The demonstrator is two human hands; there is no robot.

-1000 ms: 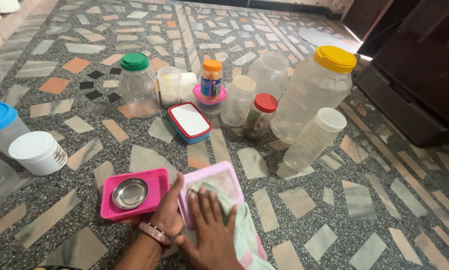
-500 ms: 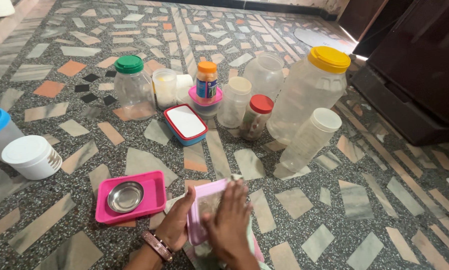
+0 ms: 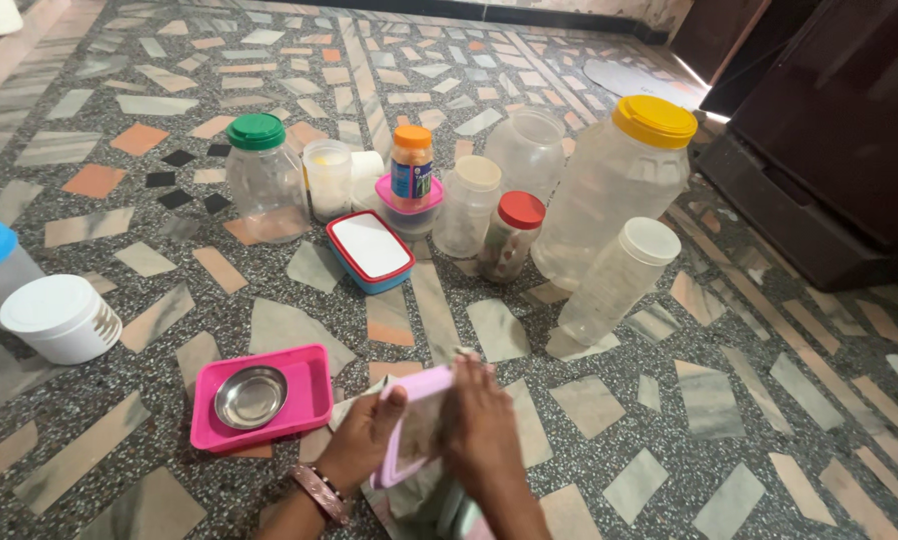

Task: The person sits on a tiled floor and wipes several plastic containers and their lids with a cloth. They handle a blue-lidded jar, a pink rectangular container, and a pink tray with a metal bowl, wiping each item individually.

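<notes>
pink tray [image 3: 309, 395] on floor [image 3: 119, 340], steel bowl [image 3: 251, 396] inside, just left of hands | left hand [image 3: 367, 437] fingers closed on pale pink lid [image 3: 416, 425], held tilted on edge above the floor | right hand [image 3: 486, 432] fingers flat, pressing cloth [image 3: 419, 505] against lid's face | jars stand beyond
</notes>
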